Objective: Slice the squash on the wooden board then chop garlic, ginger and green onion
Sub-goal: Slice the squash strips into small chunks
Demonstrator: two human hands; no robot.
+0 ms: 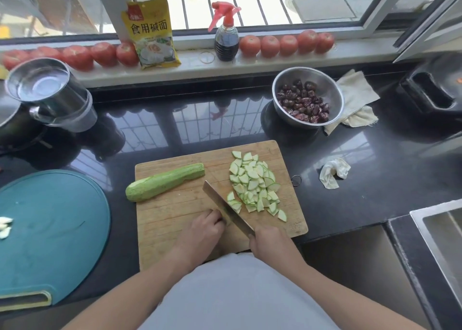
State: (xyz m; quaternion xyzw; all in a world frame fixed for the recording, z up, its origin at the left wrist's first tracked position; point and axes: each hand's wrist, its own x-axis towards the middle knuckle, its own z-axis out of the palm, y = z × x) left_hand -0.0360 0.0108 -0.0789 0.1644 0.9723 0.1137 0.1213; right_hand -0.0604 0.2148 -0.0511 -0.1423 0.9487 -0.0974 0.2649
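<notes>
Glossy black counter (350, 204), barred window (250, 2), daylight, white sill (195, 62).

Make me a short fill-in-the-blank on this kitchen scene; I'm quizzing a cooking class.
1. The right hand grips the handle of the ____.
2. The uncut squash half lies on the ____ board.
3. The squash slices are piled to the ____ of the blade.
4. The steel bowl of dark red fruit stands on the ____ countertop.

Missing words: knife; wooden; right; black
</notes>
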